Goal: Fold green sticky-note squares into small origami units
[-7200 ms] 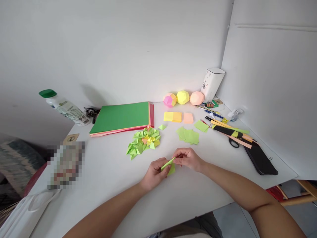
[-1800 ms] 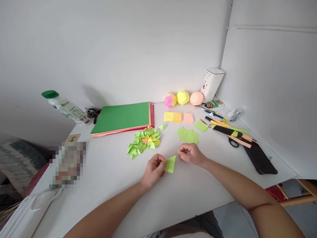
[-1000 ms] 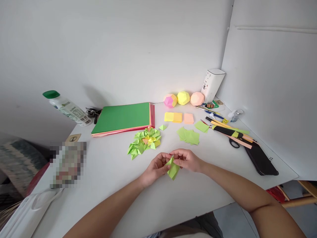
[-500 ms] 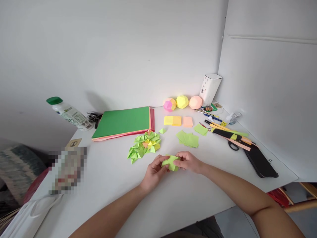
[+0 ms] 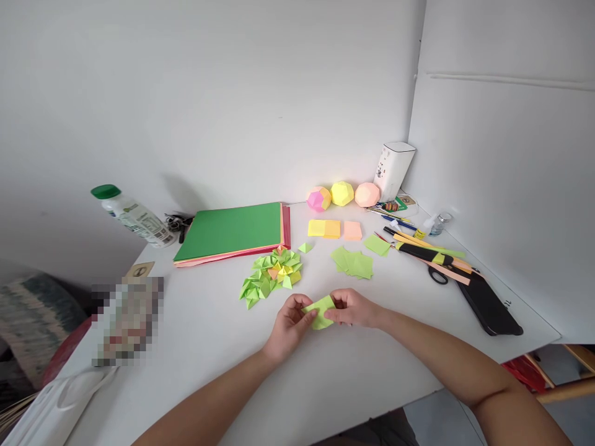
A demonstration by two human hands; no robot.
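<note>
Between my two hands is a green paper square (image 5: 321,314), raised a little over the white table. My left hand (image 5: 292,319) pinches its left side with the thumb on top. On the opposite side my right hand (image 5: 349,308) pinches it, thumb also on top; the fingers beneath are partly hidden. Beyond my left hand lies a heap of folded paper pieces (image 5: 272,275), mostly green with some yellow and orange. One single folded green piece (image 5: 305,248) sits apart from it. Loose green paper squares (image 5: 356,262) are spread out past my right hand.
A stack of coloured sheets (image 5: 235,230) lies at the back left, near a white bottle (image 5: 134,217). Along the wall stand three paper balls (image 5: 342,194) and a white box (image 5: 394,170). Scissors (image 5: 437,274), paper strips and a black phone (image 5: 490,306) lie to the right.
The green square has been turned and tilted between my fingers, and its lower flap now hangs differently. Both hands keep hold of it in nearly the same place.
</note>
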